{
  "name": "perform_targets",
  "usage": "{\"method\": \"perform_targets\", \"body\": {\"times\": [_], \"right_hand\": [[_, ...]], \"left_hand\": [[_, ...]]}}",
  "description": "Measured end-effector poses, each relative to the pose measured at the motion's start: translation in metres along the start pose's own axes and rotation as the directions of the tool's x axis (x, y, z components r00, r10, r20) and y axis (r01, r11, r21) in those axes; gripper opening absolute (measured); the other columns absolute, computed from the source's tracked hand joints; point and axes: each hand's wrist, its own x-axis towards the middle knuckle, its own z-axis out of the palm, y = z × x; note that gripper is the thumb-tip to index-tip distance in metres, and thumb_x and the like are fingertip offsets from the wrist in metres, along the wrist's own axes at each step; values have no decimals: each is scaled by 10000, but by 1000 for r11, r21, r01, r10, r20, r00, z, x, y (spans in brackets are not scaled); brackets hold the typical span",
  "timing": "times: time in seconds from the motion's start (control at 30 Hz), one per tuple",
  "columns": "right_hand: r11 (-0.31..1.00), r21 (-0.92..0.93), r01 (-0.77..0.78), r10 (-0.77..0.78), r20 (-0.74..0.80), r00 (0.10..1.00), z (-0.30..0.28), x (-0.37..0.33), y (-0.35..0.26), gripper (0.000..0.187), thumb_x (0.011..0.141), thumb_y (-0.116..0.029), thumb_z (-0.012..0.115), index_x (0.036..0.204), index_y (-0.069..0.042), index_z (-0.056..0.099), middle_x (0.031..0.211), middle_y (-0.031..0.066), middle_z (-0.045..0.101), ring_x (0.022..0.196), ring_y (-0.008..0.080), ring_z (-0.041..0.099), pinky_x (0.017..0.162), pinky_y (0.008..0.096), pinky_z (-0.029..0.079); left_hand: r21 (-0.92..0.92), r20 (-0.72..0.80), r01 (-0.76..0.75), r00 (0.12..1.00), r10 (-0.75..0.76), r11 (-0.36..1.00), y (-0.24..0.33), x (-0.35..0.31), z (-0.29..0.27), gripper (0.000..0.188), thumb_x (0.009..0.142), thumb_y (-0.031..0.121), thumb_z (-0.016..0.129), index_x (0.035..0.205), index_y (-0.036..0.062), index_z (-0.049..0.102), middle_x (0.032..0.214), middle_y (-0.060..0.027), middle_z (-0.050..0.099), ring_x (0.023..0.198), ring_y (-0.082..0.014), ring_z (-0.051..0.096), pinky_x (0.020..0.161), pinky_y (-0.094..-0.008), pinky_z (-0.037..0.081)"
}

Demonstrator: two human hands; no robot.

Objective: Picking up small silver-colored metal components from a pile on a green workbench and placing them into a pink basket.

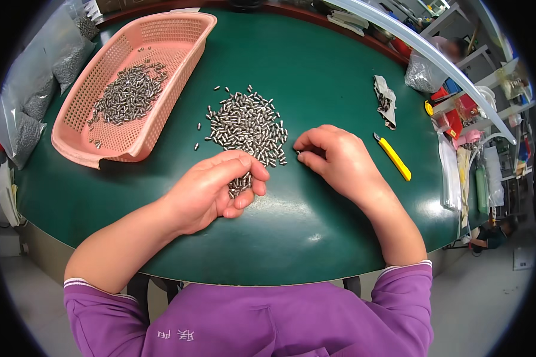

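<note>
On the green table (256, 53) lies a heap of small shiny metal parts (247, 124), each short and bullet-shaped. My left hand (211, 185) is cupped just below the heap, its fingers curled around a handful of the same metal parts (238, 185). Right of the heap, my right hand (335, 156) pinches one small metal part (298, 152) between thumb and forefinger, close to the tabletop. A few loose parts are scattered at the heap's left and far edges.
A pink plastic basket (155, 128) holding more metal parts stands at the left. Clear bags of small parts (71, 59) line the left edge. A yellow utility knife (393, 157) and a crumpled grey cloth (385, 102) lie at the right. Cluttered shelves stand beyond; a person is in the background.
</note>
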Motion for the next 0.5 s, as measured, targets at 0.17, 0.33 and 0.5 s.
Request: {"method": "perform_targets", "body": {"times": [0.17,0.33,0.5], "right_hand": [[991,-3,136,-136,-41,990,10,0,1,116,764,-35,638,880,-42,631,841,99,600,805,258,605,697,346,495],[968,56,245,-235,-145,961,24,2,-1,108,773,-9,633,876,-40,622,849,85,591,797,238,599,690,332,495],[943,268,195,-150,-178,972,17,2,-13,89,798,-4,630,881,-37,622,865,73,589,795,188,592,688,295,494]], "left_hand": [[2,16,2,1000,-2,1000,-1,0,0,250,974,235,426,1004,6,520,891,-100,544,645,-104,470,499,-226,386],[10,8,-3,1000,3,1000,-1,0,1,244,973,234,426,1003,11,522,888,-92,542,646,-98,471,500,-221,383],[30,-1,7,1000,-7,1000,-1,-1,2,193,946,207,491,1011,27,516,880,-64,540,633,-84,465,499,-210,376]]}}
